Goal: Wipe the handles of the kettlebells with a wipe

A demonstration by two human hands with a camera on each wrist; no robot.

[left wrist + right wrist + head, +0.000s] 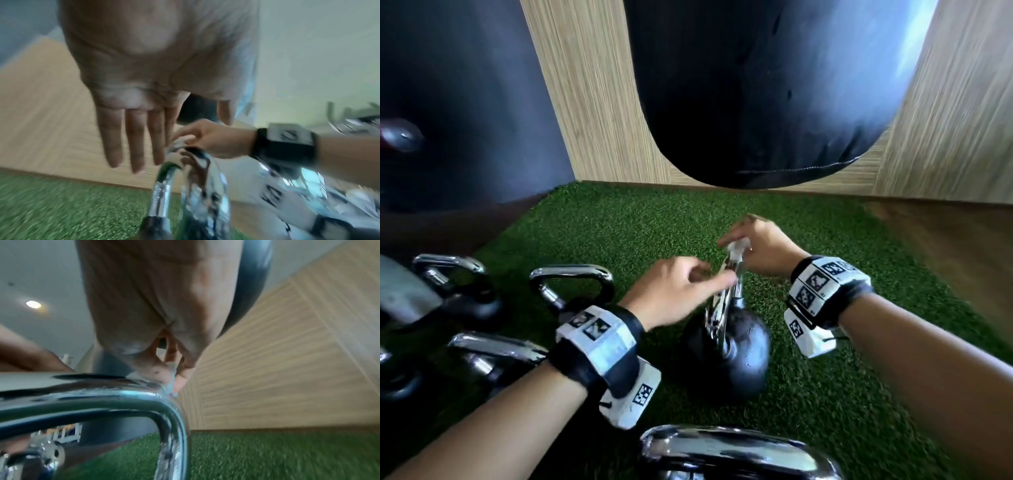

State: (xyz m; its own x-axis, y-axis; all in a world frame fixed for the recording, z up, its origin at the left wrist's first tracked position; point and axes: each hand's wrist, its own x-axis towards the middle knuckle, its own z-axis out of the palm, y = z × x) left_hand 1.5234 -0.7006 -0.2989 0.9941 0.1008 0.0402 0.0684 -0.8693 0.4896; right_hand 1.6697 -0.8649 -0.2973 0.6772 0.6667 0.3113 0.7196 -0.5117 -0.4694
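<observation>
A black kettlebell [736, 349] with a chrome handle [719, 308] stands on the green turf in the middle of the head view. My right hand [753, 246] pinches a small white wipe [738, 247] against the far top corner of that handle. The right wrist view shows the wipe [170, 381] pressed between thumb and fingers onto the handle's bend [131, 394]. My left hand [688, 286] hovers at the near side of the handle. Its fingers [131, 138] are straight and hold nothing beside the handle [164, 186].
Several more chrome-handled kettlebells stand to the left [571, 291] [458, 284] [496, 353], and one lies at the bottom edge [736, 452]. A black punching bag [756, 85] hangs just ahead before a wood-panel wall [592, 102]. Green turf [859, 394] stretches to the right.
</observation>
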